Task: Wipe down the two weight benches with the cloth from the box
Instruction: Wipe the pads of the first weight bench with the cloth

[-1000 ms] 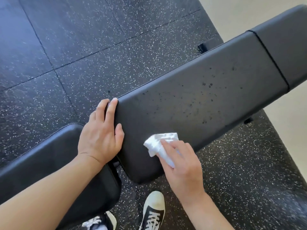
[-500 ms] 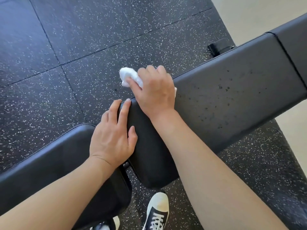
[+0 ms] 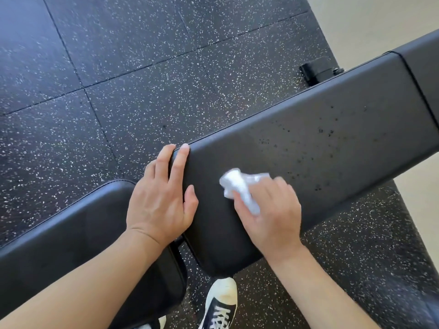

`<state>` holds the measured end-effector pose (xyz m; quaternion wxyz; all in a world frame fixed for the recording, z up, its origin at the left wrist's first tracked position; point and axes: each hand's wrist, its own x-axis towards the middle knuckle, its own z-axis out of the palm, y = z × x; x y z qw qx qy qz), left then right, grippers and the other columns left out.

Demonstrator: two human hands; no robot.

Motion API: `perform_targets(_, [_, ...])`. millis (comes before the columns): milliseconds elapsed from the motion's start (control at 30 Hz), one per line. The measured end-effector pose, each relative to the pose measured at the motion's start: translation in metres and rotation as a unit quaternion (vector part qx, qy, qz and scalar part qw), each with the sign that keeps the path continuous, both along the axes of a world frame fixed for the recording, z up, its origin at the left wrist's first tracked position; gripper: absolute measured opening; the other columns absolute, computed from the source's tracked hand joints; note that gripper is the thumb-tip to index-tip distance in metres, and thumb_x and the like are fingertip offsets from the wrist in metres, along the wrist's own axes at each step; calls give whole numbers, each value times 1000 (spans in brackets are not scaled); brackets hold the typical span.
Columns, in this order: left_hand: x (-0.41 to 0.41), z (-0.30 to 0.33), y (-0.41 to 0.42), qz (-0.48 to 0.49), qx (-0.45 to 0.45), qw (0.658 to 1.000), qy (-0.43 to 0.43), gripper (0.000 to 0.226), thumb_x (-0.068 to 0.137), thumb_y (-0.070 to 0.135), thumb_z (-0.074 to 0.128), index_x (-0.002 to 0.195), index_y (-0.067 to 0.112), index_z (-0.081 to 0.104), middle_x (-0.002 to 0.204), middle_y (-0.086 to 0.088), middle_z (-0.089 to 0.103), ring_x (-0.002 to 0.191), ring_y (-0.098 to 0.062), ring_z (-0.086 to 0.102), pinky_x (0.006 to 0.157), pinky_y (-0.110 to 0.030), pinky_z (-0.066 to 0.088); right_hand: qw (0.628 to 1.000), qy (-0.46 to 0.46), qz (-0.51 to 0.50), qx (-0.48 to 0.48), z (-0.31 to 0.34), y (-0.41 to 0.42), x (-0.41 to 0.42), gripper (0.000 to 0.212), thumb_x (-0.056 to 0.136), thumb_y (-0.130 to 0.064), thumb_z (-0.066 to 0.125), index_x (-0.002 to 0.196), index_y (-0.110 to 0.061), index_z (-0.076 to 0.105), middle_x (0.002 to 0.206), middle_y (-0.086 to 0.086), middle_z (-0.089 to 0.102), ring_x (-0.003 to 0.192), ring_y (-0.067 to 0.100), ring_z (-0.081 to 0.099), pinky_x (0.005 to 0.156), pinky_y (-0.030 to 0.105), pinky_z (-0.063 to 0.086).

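A long black padded bench back pad [image 3: 320,148] runs from the centre to the upper right, speckled with dark droplets on its right half. My right hand [image 3: 268,210] presses a crumpled white cloth [image 3: 240,186] onto the pad near its left end. My left hand [image 3: 161,198] lies flat with fingers spread over the pad's left end edge, bracing it. A second black pad, the seat [image 3: 71,233], sits lower left under my left forearm.
Black rubber floor tiles with white flecks [image 3: 142,67] surround the bench. A pale floor strip [image 3: 380,20] lies at the upper right. A black frame foot [image 3: 316,72] pokes out behind the pad. My shoe [image 3: 221,305] stands under the pad's near end.
My right hand swept the cloth from the pad's far edge back toward its near side, now on the top surface. My left hand stayed on the pad's end.
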<state>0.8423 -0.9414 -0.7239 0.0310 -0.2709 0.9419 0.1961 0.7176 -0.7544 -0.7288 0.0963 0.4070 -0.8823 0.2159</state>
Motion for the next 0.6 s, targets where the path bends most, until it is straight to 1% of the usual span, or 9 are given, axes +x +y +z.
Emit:
perform_targets(67, [0,1,0,-1,-2,1000,-4,75,94,38,41,162,9,32,157,-21,40,120,-45,53,99,-53,51,1000,-12,-19,-9,3,-41,-25,29,99,-35,62,81,-13,58,78,6,56,70,31,48,60,43,41])
perform_targets(167, [0,3,1,4,3,1000,-9,75,93,39,40,161,9,33,157,-21,41,118,-45,54,93,-52,53,999,-19,-44,-4,12,-110,-62,30,98,-41,63,83,-15,60,79,5,60,73,33,53,61,41,36])
perform_targets(233, [-1,5,2,8,5,1000,-13,75,93,39,39,161,9,33,158,-20,41,117,-45,55,92,-51,53,998,-24,-30,51,13,-143,-76,30,98,-44,61,85,-17,61,83,5,64,79,34,58,64,39,33])
perform_targets(300, [-1,5,3,7,-1,1000,-9,75,94,39,39,161,9,34,158,-20,41,116,-45,55,91,-51,53,995,-38,-17,86,13,-149,-77,31,99,-46,56,89,-18,60,86,4,66,84,34,59,66,40,31])
perform_targets(333, [-1,4,3,5,-2,1000,-8,75,94,39,39,162,8,33,158,-20,40,115,-45,55,92,-52,53,996,-41,-17,80,14,-142,-73,32,100,-46,56,88,-17,60,85,5,65,83,34,58,65,40,33])
perform_targets(433, [0,3,1,1,1,1000,-7,75,94,40,39,162,8,32,157,-22,39,119,-47,53,98,-54,51,997,-70,-13,13,17,-88,-37,28,98,-38,63,86,-14,58,82,4,59,74,31,53,62,43,40])
perform_targets(500, [0,2,1,-3,3,1000,-6,75,94,39,39,162,7,32,157,-23,39,119,-47,53,100,-54,50,996,-82,16,17,16,-35,-3,23,98,-33,64,87,-14,58,82,2,57,71,28,49,62,44,43])
perform_targets(600, [0,-1,-1,-7,0,1000,-5,75,94,39,39,162,6,32,156,-25,40,116,-46,52,98,-53,50,995,-62,61,39,11,22,25,19,100,-30,60,88,-19,50,76,0,47,66,23,41,58,41,39])
